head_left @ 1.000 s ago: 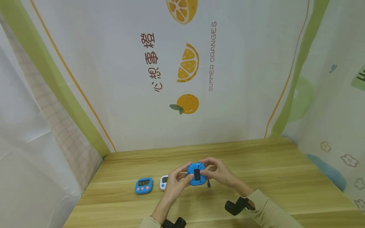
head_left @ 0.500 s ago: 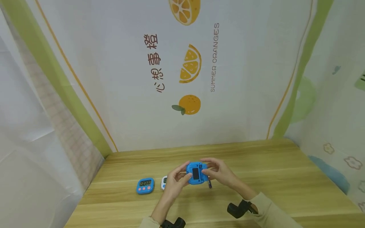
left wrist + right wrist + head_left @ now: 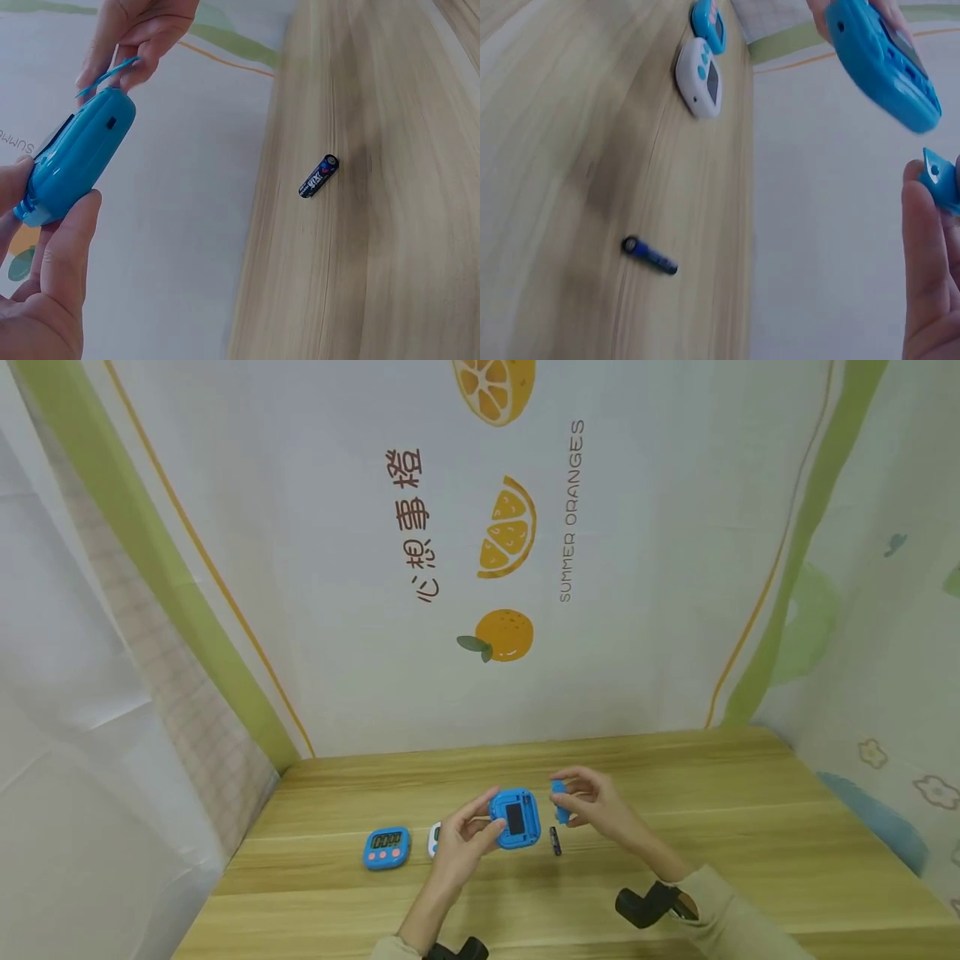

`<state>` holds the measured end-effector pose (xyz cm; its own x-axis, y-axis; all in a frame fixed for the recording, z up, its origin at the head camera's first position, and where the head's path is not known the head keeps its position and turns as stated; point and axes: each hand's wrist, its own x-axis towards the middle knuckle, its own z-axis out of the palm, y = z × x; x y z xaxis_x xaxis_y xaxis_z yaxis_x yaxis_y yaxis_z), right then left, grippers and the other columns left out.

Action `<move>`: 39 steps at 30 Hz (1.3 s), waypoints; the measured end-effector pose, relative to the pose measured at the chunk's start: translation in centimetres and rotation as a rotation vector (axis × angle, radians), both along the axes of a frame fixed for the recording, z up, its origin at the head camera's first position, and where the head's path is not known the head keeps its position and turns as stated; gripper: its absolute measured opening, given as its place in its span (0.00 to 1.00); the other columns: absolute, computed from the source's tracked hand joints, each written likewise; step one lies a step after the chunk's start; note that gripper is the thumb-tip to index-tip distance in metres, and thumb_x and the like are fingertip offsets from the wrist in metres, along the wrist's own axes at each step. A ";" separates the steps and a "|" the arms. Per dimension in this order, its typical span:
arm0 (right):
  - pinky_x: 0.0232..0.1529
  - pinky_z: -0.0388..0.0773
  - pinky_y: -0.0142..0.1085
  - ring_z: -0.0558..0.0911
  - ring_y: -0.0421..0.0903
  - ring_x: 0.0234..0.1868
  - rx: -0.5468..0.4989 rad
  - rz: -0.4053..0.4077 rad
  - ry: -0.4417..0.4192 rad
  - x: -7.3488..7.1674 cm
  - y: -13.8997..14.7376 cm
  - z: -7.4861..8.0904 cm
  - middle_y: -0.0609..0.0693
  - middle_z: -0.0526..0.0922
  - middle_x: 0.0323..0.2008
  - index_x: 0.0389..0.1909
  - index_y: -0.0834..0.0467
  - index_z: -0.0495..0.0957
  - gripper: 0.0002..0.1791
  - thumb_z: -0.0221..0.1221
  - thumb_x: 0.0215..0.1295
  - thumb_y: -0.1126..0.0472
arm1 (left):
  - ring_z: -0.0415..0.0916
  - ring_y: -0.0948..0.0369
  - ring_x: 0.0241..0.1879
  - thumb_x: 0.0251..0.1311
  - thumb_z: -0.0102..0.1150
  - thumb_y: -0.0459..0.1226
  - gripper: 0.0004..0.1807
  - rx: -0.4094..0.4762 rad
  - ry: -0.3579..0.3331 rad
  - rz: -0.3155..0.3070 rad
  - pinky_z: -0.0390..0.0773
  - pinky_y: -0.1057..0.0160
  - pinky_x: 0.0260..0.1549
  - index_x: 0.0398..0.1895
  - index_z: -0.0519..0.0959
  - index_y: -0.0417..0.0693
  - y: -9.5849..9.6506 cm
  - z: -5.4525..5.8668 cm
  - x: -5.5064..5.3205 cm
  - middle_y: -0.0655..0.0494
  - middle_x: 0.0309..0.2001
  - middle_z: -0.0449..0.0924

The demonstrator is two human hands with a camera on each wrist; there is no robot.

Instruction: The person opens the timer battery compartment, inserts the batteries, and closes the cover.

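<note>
My left hand [image 3: 467, 841] grips a blue digital timer [image 3: 527, 817] above the table, its back turned toward the head camera. A battery slot shows uncovered along the timer's right side. Just to the right, my right hand [image 3: 595, 802] pinches a small blue battery cover [image 3: 559, 802], apart from the timer. In the right wrist view the cover [image 3: 939, 178] appears as a thin blue piece between thumb and fingers. Below the hands, a dark battery [image 3: 555, 841] lies on the table; the left wrist view shows the battery [image 3: 319, 176] with white lettering.
On the wooden table [image 3: 675, 793], another blue timer [image 3: 387, 848] with pink buttons lies face up at the left. Beside it lies a white timer [image 3: 699, 77], partly hidden behind my left hand in the head view. A printed curtain [image 3: 637, 610] hangs behind the table.
The battery cover has come off the timer's back and moved right in my right hand. My left hand keeps its grip on the timer. The battery on the table is now more visible.
</note>
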<state>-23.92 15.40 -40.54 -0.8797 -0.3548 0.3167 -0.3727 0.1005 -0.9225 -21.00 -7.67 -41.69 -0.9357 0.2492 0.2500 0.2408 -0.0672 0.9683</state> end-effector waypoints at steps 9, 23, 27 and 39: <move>0.24 0.80 0.42 0.79 0.43 0.24 0.105 -0.032 0.002 -0.7 3.1 -2.9 0.57 0.77 0.28 0.50 0.71 0.69 0.21 0.57 0.58 0.63 | 0.74 0.63 0.40 0.58 0.53 0.32 0.27 0.001 -0.011 0.004 0.79 0.62 0.35 0.61 0.62 0.39 -0.4 -0.3 -0.2 0.42 0.47 0.68; 0.19 0.78 0.31 0.76 0.40 0.20 0.235 -0.027 -0.148 -0.3 5.1 -7.6 0.52 0.76 0.24 0.45 0.74 0.69 0.20 0.58 0.57 0.63 | 0.74 0.63 0.40 0.58 0.54 0.32 0.27 0.004 -0.035 0.005 0.79 0.62 0.36 0.61 0.62 0.38 -0.1 0.3 0.2 0.42 0.46 0.68; 0.21 0.79 0.32 0.76 0.40 0.22 0.262 -0.023 -0.156 -0.3 5.2 -8.3 0.52 0.76 0.25 0.45 0.74 0.70 0.20 0.59 0.56 0.63 | 0.74 0.64 0.38 0.58 0.53 0.30 0.26 -0.011 -0.036 0.009 0.79 0.64 0.35 0.60 0.63 0.36 0.1 1.5 0.9 0.40 0.45 0.69; 0.26 0.79 0.32 0.76 0.46 0.28 0.314 -0.024 -0.176 -0.3 5.3 -8.6 0.53 0.74 0.30 0.45 0.75 0.70 0.19 0.59 0.55 0.68 | 0.74 0.64 0.38 0.57 0.55 0.33 0.26 -0.020 -0.030 0.018 0.79 0.63 0.34 0.60 0.65 0.43 0.0 0.0 0.2 0.42 0.45 0.69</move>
<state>-24.20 20.68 -49.10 -0.9202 -0.3896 0.0387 -0.2052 0.3957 -0.8951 -20.83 -7.68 -41.64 -0.9470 0.2372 0.2168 0.2126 -0.0437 0.9762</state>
